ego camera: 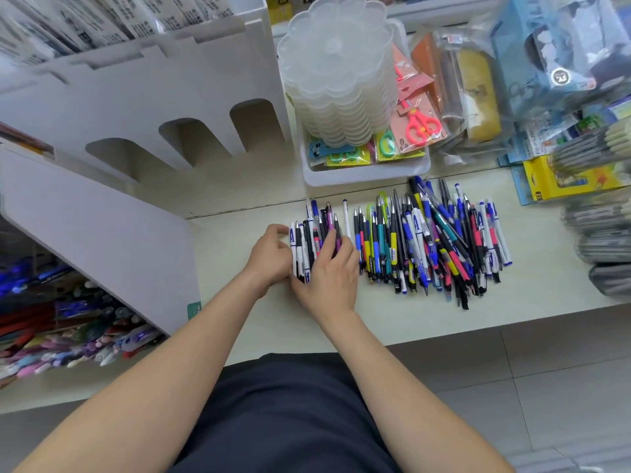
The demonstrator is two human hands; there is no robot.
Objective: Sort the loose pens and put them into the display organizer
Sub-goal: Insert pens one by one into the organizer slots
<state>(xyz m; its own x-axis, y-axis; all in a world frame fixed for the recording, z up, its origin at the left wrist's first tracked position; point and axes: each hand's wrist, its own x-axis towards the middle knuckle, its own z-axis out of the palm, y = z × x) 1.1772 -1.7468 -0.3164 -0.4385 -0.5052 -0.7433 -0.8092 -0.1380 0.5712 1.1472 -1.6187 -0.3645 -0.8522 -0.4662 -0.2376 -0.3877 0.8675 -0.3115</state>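
My left hand (271,256) curls round the left edge of a small bundle of pens (307,230). My right hand (329,271) presses straight fingers on top. The bundle lies just left of the loose pen pile (433,240), with the white display organizer (153,97) farther left.

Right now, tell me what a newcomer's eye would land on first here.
The bright heap of loose pens sprawled mid-right on the table. Just left of it, the left hand and right hand squeeze a smaller bundle between them. Behind, a tall stack of clear scalloped trays stands in a white bin.
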